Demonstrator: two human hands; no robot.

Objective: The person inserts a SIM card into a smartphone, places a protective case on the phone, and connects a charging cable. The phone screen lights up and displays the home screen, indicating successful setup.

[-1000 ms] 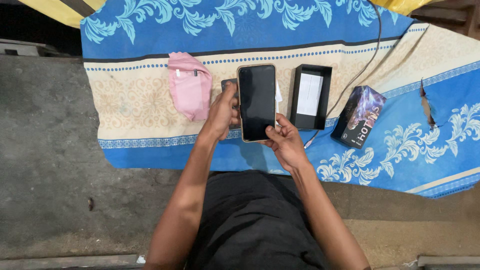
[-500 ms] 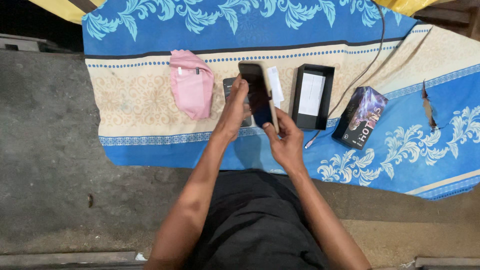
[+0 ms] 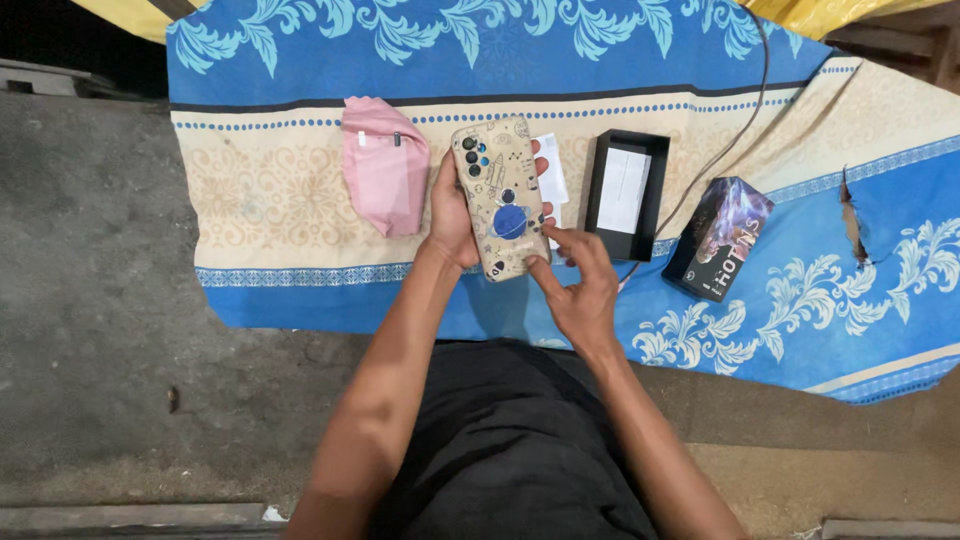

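Phone (image 3: 500,198), back up in a cream printed case with a blue planet, sits above the patterned cloth (image 3: 300,200), the left hand (image 3: 448,215) wrapped around its edge while the right hand (image 3: 580,280) is spread, fingertips touching the lower corner. Glossy and flat, it could slip from that one-sided grip onto the open black box (image 3: 625,195) or beside the soft pink pouch (image 3: 383,178)

phone case (image 3: 500,200): glossy printed plastic | pouch (image 3: 383,178): soft pink cloth | open box (image 3: 625,195): matt black card | cloth sheet (image 3: 300,190): woven, printed | floor (image 3: 100,350): rough concrete
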